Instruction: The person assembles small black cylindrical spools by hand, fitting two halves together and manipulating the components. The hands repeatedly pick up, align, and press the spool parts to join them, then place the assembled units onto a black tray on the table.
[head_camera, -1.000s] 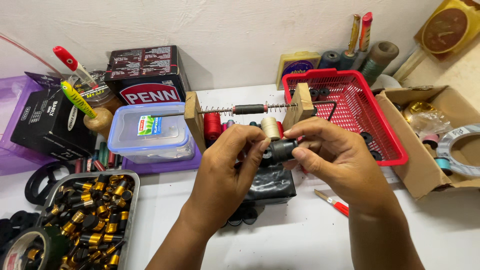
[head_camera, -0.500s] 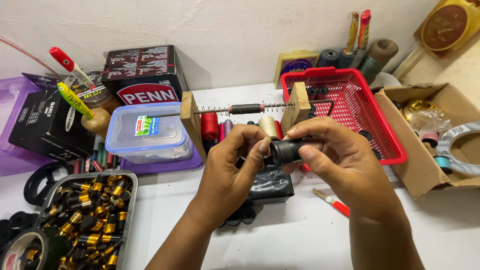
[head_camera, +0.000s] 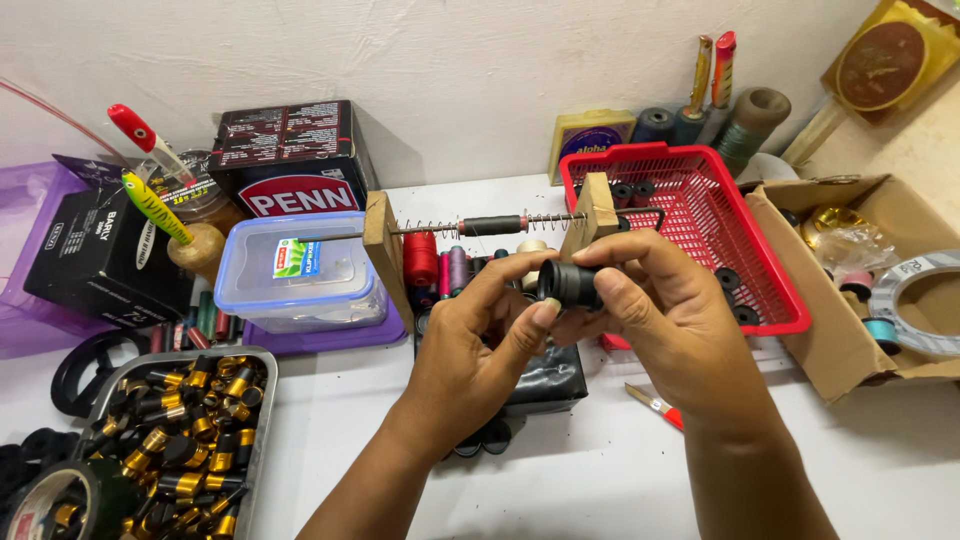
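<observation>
At frame centre, the right hand (head_camera: 668, 318) pinches a short black tube (head_camera: 572, 284), its long axis pointing left toward the left hand (head_camera: 480, 345), whose fingertips close on its open end.

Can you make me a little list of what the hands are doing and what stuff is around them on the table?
left hand: left hand touches the end of a small black cylinder with its fingertips
right hand: right hand grips the same cylinder
behind the hands: wooden stand with a spring rod, thread spools under it
right side: red basket, cardboard box
left side: clear plastic container, metal tray of black and gold pieces
on the table: small red-handled tool
</observation>
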